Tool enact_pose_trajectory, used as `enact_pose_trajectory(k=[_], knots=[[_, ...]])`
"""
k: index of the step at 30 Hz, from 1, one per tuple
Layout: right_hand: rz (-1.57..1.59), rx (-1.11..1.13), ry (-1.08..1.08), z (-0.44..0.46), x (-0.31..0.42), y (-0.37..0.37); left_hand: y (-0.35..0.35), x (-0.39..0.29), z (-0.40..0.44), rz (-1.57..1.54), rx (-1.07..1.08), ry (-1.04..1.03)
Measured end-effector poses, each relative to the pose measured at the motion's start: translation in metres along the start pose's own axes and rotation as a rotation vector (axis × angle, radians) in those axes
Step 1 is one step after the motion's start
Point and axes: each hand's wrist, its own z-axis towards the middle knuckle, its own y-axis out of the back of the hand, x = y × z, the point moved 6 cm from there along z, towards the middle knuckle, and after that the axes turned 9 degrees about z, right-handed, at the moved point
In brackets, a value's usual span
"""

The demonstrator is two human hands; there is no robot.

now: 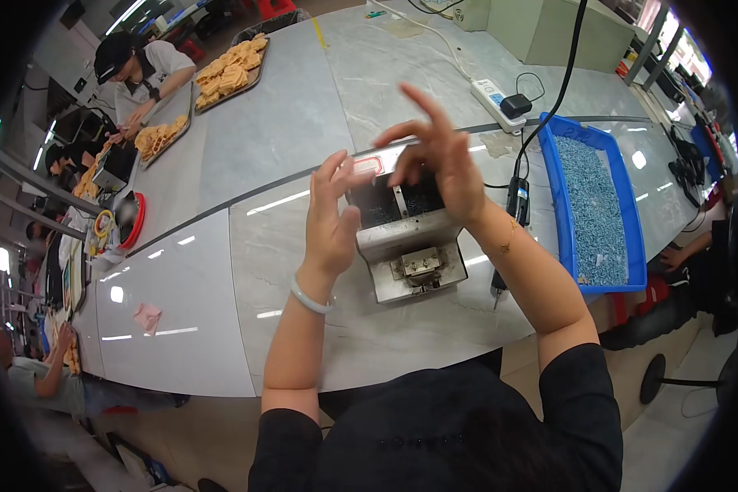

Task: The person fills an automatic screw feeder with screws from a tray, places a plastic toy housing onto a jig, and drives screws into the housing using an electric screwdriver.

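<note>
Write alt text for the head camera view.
A bare left hand and right hand are raised around a metal machine on a grey tabletop. A blue tray of bluish granules and a white power strip lie farther right; people are at left.

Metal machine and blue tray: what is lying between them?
Between the machine and the tray lies a black corded tool, partly hidden by the right forearm; the head view shows it.

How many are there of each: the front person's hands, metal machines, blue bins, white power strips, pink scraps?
Hands: 2, left hand and right hand
Metal machine: 1
Blue bin: 1
White power strip: 1
Pink scrap: 1
Total: 6
</note>
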Motion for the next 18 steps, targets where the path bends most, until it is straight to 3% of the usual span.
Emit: enact_pose_trajectory(k=[3, 6, 10, 13, 18], knots=[[-0.218, -0.423, 0.284, -0.012, 0.003, 0.049, 0.002, 0.001, -0.005, -0.039, -0.029, -0.056], [-0.250, -0.430, 0.242, -0.013, -0.008, 0.060, -0.001, -0.002, -0.001, 0.030, -0.078, -0.160], [-0.774, -0.171, 0.064, -0.018, -0.014, 0.048, -0.015, 0.006, -0.003, -0.094, -0.055, -0.078], [-0.615, -0.180, 0.022, -0.024, -0.006, 0.042, -0.019, 0.016, -0.006, -0.176, -0.012, 0.005], [-0.857, 0.087, 0.089, -0.027, 0.006, 0.027, -0.020, 0.019, -0.006, -0.150, -0.001, 0.023]])
